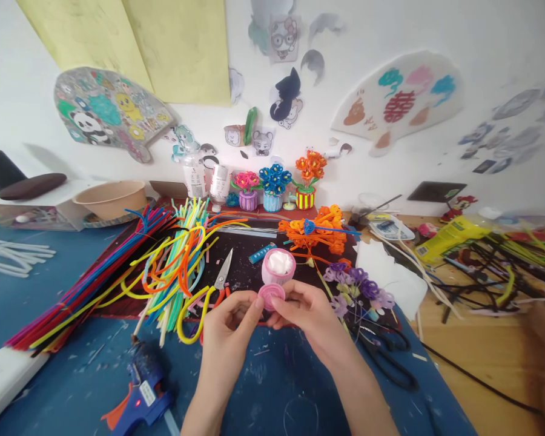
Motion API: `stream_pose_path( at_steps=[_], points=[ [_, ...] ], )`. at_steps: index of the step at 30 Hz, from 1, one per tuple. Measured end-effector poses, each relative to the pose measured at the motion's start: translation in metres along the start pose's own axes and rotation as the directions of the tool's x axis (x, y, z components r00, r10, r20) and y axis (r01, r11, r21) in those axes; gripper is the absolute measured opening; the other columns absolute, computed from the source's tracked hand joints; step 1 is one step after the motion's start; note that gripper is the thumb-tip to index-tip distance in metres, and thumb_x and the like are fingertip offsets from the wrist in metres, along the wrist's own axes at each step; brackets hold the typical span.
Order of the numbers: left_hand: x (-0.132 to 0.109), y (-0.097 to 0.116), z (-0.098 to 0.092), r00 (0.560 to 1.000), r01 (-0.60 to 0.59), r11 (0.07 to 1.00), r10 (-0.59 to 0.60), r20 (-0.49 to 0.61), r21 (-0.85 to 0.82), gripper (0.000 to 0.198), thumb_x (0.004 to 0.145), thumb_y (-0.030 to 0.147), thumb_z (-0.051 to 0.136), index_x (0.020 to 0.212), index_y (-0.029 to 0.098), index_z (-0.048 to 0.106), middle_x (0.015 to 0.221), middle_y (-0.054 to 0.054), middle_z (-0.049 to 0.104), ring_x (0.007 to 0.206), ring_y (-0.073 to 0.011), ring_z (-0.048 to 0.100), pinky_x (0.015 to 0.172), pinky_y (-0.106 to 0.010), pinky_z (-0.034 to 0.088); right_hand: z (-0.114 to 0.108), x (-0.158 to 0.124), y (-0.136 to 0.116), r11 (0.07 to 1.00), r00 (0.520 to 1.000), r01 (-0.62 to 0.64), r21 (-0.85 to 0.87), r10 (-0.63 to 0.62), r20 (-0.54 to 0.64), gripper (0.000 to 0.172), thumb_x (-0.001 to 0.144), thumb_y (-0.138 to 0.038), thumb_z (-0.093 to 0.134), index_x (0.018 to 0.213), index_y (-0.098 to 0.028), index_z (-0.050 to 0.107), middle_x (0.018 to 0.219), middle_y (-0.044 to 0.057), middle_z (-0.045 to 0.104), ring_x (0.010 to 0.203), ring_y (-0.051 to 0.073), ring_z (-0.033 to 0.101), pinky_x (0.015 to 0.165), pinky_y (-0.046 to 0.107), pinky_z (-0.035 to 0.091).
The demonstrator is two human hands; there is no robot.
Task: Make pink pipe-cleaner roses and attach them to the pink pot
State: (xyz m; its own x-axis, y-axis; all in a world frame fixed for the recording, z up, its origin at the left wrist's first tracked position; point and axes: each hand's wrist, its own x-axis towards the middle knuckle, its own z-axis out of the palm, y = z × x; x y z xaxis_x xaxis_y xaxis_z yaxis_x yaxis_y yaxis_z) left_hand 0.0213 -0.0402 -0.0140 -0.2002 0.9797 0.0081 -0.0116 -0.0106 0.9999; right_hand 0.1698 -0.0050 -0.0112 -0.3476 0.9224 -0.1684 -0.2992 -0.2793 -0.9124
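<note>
Both my hands meet at the middle of the table and pinch a small pink coiled disc [271, 295] made of pipe cleaner. My left hand [229, 330] grips its left side with thumb and fingers closed. My right hand [306, 312] holds its right side, fingers curled. Just behind the disc stands a small pink pot [278, 268] with white filling. Purple pipe-cleaner flowers [358, 287] lie right of my right hand. A heap of orange flowers [318, 233] with a blue one lies further back.
A big spread of coloured pipe cleaners [131, 266] covers the left. Scissors [220, 281] lie beside them; black scissors [386, 357] at right. A blue glue gun [143, 393] lies near the front edge. Three potted flowers [275, 188] stand at the wall. Black stems clutter the right [490, 266].
</note>
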Motion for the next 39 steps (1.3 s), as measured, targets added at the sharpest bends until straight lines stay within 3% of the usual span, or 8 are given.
stream_pose_path(
  at_steps=[7,16,39],
  points=[
    [-0.001,0.003,-0.001,0.998,0.050,0.999,-0.049,0.038,-0.004,0.021,0.078,0.035,0.076,0.073,0.016,0.073,0.064,0.000,0.065,0.058,-0.0094,0.051,0.054,-0.019,0.038,-0.020,0.004,-0.002,0.982,1.000,-0.012,-0.190,0.015,0.013,0.038,0.074,-0.047,0.081,0.086,-0.012,0.074,0.055,-0.001,0.063,0.045,0.009,0.055,0.043,0.019,0.042],
    [0.003,0.002,-0.005,0.993,0.114,0.993,-0.113,0.028,-0.016,0.024,0.074,0.040,0.078,0.074,0.016,0.073,0.056,0.001,0.062,0.046,-0.0068,0.045,0.041,-0.015,0.032,-0.022,0.008,0.004,0.986,0.990,-0.013,-0.163,0.036,0.139,0.033,0.073,-0.040,0.084,0.086,-0.012,0.071,0.067,0.003,0.071,0.053,0.015,0.069,0.049,0.022,0.052],
    [0.005,-0.012,-0.003,0.999,0.036,0.996,-0.039,-0.035,-0.086,0.025,0.074,0.039,0.078,0.074,0.015,0.072,0.059,-0.001,0.065,0.049,-0.0080,0.049,0.041,-0.015,0.037,-0.010,0.007,0.006,0.992,0.988,-0.040,-0.122,0.058,0.142,0.034,0.068,-0.039,0.087,0.077,-0.014,0.065,0.067,0.003,0.072,0.058,0.018,0.073,0.056,0.025,0.058]
  ],
)
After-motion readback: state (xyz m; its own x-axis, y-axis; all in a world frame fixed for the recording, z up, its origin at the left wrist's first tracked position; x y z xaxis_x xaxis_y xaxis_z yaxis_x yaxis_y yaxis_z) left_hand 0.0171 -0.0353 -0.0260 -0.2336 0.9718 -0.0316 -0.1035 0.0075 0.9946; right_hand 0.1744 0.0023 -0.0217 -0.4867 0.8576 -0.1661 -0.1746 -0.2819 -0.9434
